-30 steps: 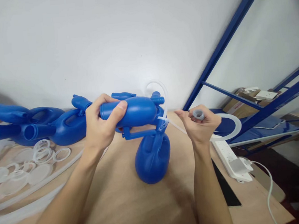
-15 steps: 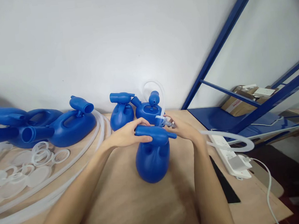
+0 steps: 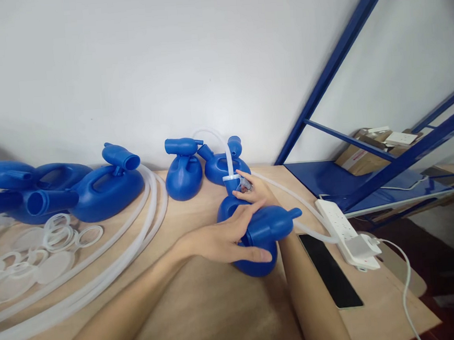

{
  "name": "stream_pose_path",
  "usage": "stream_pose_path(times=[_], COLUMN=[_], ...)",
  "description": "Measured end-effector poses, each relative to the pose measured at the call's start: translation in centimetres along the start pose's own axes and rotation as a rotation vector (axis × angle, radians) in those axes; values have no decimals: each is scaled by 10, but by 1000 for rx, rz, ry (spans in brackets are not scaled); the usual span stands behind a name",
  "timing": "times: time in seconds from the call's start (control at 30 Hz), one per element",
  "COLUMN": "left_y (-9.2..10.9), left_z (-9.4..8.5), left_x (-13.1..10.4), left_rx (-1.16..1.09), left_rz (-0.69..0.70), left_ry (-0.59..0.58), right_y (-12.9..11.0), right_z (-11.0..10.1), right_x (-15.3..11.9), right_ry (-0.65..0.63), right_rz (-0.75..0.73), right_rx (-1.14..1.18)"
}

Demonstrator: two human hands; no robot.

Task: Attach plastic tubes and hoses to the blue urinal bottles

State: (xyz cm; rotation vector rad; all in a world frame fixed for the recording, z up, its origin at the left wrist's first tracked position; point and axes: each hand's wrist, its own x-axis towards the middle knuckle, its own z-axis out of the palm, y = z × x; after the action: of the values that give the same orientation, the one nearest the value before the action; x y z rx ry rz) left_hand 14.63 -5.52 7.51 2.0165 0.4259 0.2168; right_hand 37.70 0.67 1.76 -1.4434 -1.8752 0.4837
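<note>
A blue bottle (image 3: 258, 264) with a bulb-shaped blue head (image 3: 275, 223) stands in front of me, its narrow nozzle pointing right. My left hand (image 3: 228, 235) grips it at the wide end of the head, the thumb in front and the fingers over the top. Behind the bottle, my right hand (image 3: 258, 188) holds a small blue cap (image 3: 232, 184) with a translucent rim. A clear tube (image 3: 228, 157) rises from the cap. My right forearm passes behind the bottle's head, and part of the bottle is hidden by my left hand.
Two blue bottles (image 3: 183, 178) stand by the wall, with more at the left. Long clear tubes (image 3: 138, 242) and translucent rings (image 3: 89, 236) lie at the left. At the right are a black phone (image 3: 331, 272), a white power strip (image 3: 339, 229) and a blue metal shelf (image 3: 309, 171).
The bottle has shifted right and turned, with my left hand now farther over it. The cap in my right hand has moved left, and its tube has swung, uncovering more of the phone.
</note>
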Motion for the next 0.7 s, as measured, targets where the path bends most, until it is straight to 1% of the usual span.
stream_pose_path(times=[0.07, 0.1, 0.13, 0.17, 0.2, 0.23, 0.33, 0.37, 0.4, 0.43, 0.47, 0.53, 0.6, 0.7], left_y=[-1, -2, -4, -7, -11, -17, -41, -50, -58, -65, -71, -78, -80, -78], left_z=[-5, -9, -13, -17, -22, -27, -38, -40, -42, -43, -43, -43, -43, -43], left_x=[-2, -3, -4, -3, -2, 1, 12, 17, 21, 24, 27, 31, 33, 37], left_rx=[20, 28, 33, 36, 44, 62, 213, 282, 346, 396, 430, 448, 421, 377], left_rz=[-2, 11, 34, 58, 78, 91, 76, 63, 51, 43, 39, 44, 62, 66], left_ry=[-92, -106, -94, -57, 13, 114, 512, 616, 681, 703, 694, 641, 614, 618], right_y=[3, 3, 3, 2, 0, -2, -12, -16, -19, -22, -25, -28, -29, -23], right_z=[2, 3, 3, 3, 3, 2, -1, -3, -4, -5, -6, -8, -9, -8], right_x=[3, 3, 2, 1, -1, -3, -8, -10, -10, -11, -11, -12, -12, -13], right_ry=[6, 14, 25, 33, 41, 42, 17, 7, -9, -26, -43, -81, -107, -118], right_rz=[17, 26, 30, 29, 22, 10, -48, -70, -94, -117, -137, -151, -129, -77], right_rx=[21, 38, 56, 71, 83, 87, 9, -31, -69, -99, -116, -109, -62, 69])
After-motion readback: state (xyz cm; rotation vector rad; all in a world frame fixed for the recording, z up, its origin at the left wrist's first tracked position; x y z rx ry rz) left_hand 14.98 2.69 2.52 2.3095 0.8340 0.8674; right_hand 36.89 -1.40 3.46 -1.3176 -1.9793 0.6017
